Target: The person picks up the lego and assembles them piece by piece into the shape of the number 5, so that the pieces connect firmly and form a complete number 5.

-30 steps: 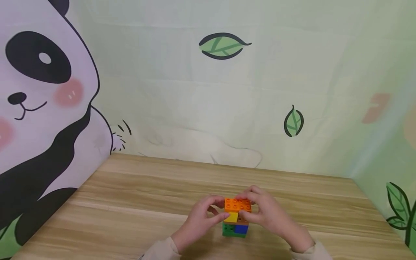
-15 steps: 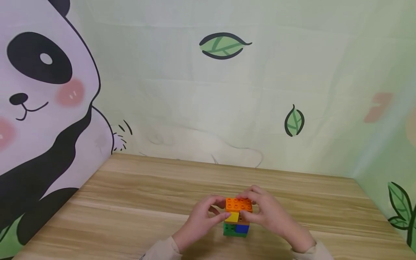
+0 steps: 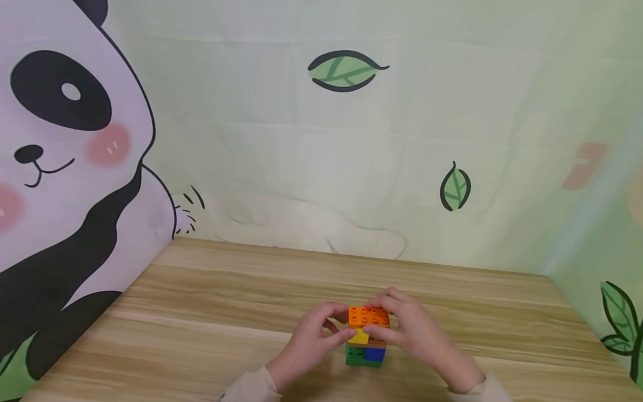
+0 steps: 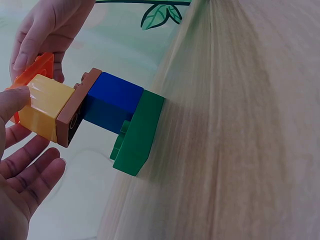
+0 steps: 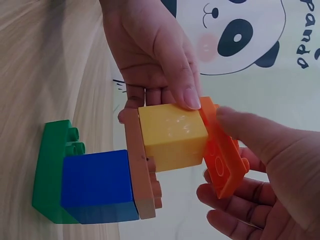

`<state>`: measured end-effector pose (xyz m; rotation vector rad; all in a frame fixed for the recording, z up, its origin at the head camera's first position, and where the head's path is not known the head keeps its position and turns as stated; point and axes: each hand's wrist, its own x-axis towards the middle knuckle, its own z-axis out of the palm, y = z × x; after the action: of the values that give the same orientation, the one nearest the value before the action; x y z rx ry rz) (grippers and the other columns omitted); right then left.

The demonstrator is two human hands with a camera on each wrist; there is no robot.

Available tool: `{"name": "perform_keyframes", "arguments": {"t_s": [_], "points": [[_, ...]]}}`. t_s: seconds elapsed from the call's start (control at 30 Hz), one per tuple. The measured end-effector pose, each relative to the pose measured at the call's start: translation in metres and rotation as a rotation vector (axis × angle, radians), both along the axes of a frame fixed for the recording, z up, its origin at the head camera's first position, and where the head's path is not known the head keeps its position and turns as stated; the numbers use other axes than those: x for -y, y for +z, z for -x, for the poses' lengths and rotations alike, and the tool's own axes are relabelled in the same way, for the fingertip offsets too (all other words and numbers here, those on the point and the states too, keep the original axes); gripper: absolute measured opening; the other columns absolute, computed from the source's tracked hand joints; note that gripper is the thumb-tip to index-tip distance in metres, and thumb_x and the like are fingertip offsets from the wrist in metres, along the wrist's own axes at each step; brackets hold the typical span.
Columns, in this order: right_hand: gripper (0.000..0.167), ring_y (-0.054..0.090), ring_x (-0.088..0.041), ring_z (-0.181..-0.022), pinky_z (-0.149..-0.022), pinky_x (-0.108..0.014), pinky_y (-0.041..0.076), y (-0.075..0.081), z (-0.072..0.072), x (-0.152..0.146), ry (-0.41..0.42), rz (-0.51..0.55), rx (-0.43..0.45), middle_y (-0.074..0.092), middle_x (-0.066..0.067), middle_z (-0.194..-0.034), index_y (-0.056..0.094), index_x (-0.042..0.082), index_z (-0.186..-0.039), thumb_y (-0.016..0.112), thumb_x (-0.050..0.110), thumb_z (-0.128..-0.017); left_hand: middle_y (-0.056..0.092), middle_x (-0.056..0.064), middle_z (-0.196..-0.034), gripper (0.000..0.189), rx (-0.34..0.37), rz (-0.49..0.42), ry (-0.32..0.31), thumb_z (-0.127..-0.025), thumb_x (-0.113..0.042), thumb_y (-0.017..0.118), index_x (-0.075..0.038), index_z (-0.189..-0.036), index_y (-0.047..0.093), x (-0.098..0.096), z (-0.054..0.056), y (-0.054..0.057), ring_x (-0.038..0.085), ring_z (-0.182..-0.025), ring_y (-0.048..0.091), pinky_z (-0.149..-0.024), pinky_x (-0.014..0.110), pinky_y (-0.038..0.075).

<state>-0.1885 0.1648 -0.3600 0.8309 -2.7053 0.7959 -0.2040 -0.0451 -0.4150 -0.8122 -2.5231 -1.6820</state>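
A small tower of plastic toy bricks stands upright on a wood-grain worktop, near the person seated at it. From the bottom up: a green base; a blue block on the base's right half, with bare green studs beside it; a thin brown plate; a yellow block on that plate's left half; and a studded orange plate on top, jutting out to the right past the yellow.

The left hand pinches the yellow block, its thumb on the near face by the orange edge. The fingers of the right hand grasp the overhanging end of the orange plate, thumb in front and fingers behind. Whether the orange plate is fully seated I cannot tell.

I judge the bricks light, rigid and hard to break, though glossy enough to slip a little. The stepped joints look like the weak points, so the steadiest hold would be the flat sides of the yellow and blue blocks.

I see no container; the green base rests directly on the worktop. Behind hangs a pale green backdrop with a cartoon panda.
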Motion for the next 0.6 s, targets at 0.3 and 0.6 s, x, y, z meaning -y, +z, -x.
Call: {"name": "perform_keyframes", "arguments": {"t_s": [0.3, 0.6], "points": [[0.025, 0.055, -0.005, -0.082, -0.073, -0.020, 0.053, 0.0000, -0.0007, 0.0011, 0.004, 0.021, 0.014, 0.064, 0.003, -0.099, 0.069, 0.013, -0.106, 0.073, 0.027, -0.085, 0.066, 0.005, -0.110, 0.032, 0.003, -0.011, -0.008, -0.089, -0.025, 0.069, -0.008, -0.115, 0.062, -0.0002, -0.0005, 0.0001, 0.019, -0.100, 0.060, -0.080, 0.023, 0.054], [0.029, 0.055, -0.006, -0.083, -0.072, -0.016, 0.052, 0.0041, -0.0026, 0.0006, -0.007, 0.015, 0.059, 0.064, 0.002, -0.101, 0.070, 0.015, -0.108, 0.070, 0.034, -0.087, 0.066, 0.004, -0.113, 0.035, 0.012, -0.024, -0.022, -0.088, -0.026, 0.070, -0.010, -0.118, 0.062, -0.0001, -0.0011, 0.0004, 0.021, -0.104, 0.061, -0.084, 0.029, 0.055]]}}
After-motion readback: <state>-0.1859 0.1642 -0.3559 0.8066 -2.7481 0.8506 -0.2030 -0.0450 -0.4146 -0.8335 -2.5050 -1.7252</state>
